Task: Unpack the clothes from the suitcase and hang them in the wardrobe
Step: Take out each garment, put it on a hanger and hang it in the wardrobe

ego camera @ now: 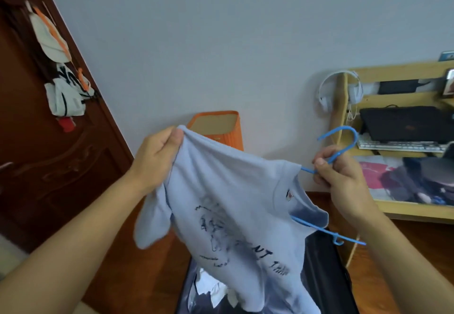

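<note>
My left hand (157,156) pinches the pale blue T-shirt (233,205) at its shoulder; my right hand (341,178) grips the blue hanger (344,141) neck, shirt hanging between.

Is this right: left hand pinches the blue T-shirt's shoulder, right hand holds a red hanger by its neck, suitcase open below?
Not quite. In the head view the hanger is blue, not red. The rest holds: the left hand pinches the light blue T-shirt at the shoulder, the right hand grips the hanger's neck, and the suitcase lies open below.
</note>
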